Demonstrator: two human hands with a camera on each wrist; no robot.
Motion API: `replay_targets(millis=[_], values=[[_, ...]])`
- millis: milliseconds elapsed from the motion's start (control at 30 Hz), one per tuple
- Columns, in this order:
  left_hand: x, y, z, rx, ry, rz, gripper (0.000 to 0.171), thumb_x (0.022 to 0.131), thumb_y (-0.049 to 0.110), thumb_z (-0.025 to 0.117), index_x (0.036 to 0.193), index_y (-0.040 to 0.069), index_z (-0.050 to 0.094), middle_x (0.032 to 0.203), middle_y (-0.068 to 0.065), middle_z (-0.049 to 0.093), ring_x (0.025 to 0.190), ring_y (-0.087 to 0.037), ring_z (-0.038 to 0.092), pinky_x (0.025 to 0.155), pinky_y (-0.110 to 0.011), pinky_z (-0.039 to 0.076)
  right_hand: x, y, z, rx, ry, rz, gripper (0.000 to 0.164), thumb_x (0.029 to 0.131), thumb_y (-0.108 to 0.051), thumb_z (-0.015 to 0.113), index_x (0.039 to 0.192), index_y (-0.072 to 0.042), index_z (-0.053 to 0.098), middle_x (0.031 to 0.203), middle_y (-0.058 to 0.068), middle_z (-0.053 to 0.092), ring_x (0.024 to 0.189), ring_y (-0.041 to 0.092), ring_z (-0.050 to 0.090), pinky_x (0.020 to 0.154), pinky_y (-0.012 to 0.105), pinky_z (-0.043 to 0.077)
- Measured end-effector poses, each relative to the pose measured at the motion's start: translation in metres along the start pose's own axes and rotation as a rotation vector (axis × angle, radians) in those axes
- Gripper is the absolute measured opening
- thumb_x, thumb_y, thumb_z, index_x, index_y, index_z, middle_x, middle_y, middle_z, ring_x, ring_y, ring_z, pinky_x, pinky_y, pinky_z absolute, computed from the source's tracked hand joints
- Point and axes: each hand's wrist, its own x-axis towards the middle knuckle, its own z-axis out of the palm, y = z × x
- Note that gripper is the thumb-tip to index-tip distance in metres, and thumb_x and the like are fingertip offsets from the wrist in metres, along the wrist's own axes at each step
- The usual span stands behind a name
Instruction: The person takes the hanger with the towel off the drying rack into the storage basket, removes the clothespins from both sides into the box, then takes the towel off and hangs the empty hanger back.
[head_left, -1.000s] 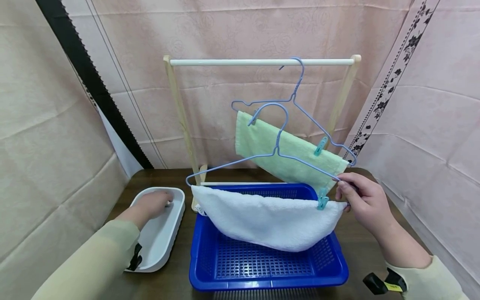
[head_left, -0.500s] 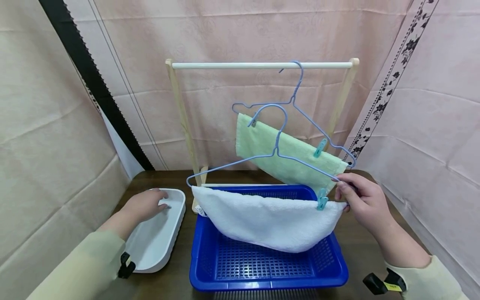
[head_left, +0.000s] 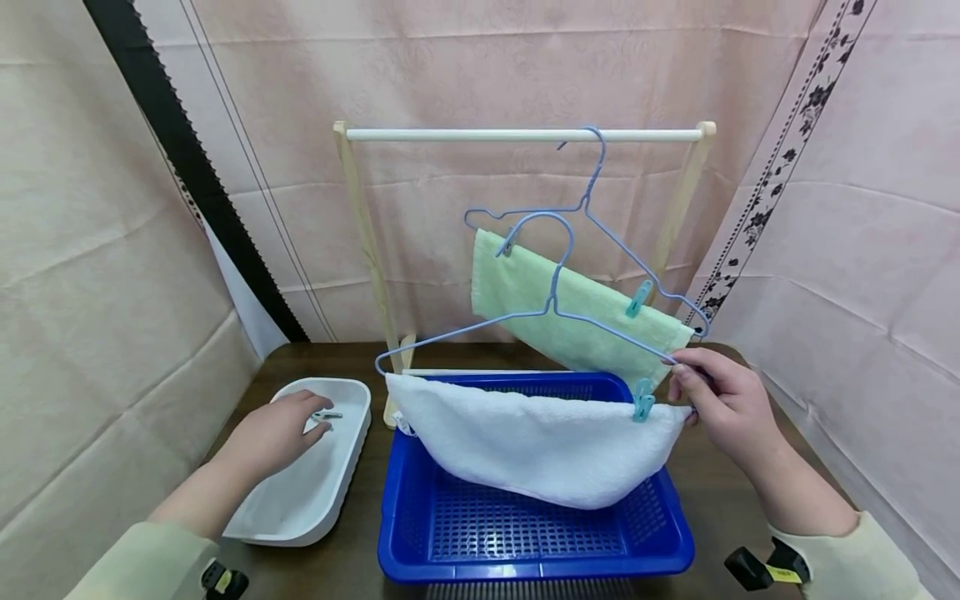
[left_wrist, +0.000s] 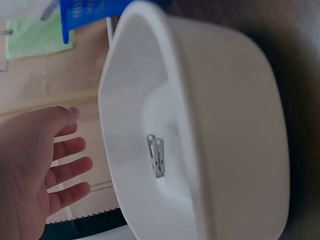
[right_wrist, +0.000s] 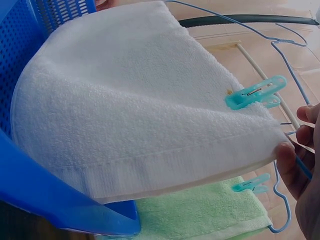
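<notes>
My left hand (head_left: 273,437) is over the white tray (head_left: 330,492), its fingers spread and holding nothing. In the left wrist view a silver metal clothespin (left_wrist: 156,156) lies in the tray, apart from the fingertips. My right hand (head_left: 727,404) pinches the right end of a blue wire hanger (head_left: 517,315), at the corner of a white towel (head_left: 532,446). The towel sags below the hanger over a blue basket (head_left: 536,571). A teal clothespin (right_wrist: 252,94) grips the towel near the right hand; at the left end no clothespin shows.
Behind, a second blue hanger (head_left: 596,179) hangs from the white rod (head_left: 465,134) of a rack. A light green towel (head_left: 577,292) is clipped to it with a teal clothespin (head_left: 639,297) and a metal one. Curtain cloth encloses the brown table (head_left: 300,357).
The left hand has drawn back toward the left and nearer the body, its fingers opening, and the metal clothespin has come into sight in the tray. The right hand keeps its hold on the hanger.
</notes>
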Motion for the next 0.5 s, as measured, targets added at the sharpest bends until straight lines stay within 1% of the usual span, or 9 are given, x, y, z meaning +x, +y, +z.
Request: replay_targets(millis=[100,267,500], values=[[-0.007,0.006,-0.002,0.004,0.029,0.018,0.035,0.09,0.029,0.073,0.118,0.009,0.068,0.117,-0.014,0.066,0.111,-0.034,0.062,0.089,-0.054,0.051,0.0,0.0,0.001,0.002,-0.004,0.001,0.024,0.091,0.018,0.055,0.108,0.005,0.065,0.073,0.005,0.061,0.061,0.006,0.056,0.045,0.019,0.048],[-0.016,0.017,-0.007,0.022,0.057,0.045,0.034,0.09,0.03,0.072,0.118,0.01,0.069,0.117,-0.012,0.067,0.11,-0.033,0.063,0.09,-0.054,0.051,0.0,-0.001,0.001,0.002,-0.007,0.0,0.024,0.09,0.019,0.055,0.108,0.006,0.064,0.073,0.004,0.061,0.061,0.006,0.056,0.045,0.019,0.048],[-0.026,0.032,-0.014,0.031,0.127,0.109,0.034,0.09,0.029,0.073,0.117,0.008,0.069,0.115,-0.011,0.068,0.106,-0.032,0.065,0.091,-0.051,0.051,0.0,-0.003,0.002,-0.008,-0.001,0.0,0.024,0.09,0.018,0.055,0.107,0.005,0.065,0.071,0.004,0.061,0.061,0.005,0.056,0.044,0.019,0.048]])
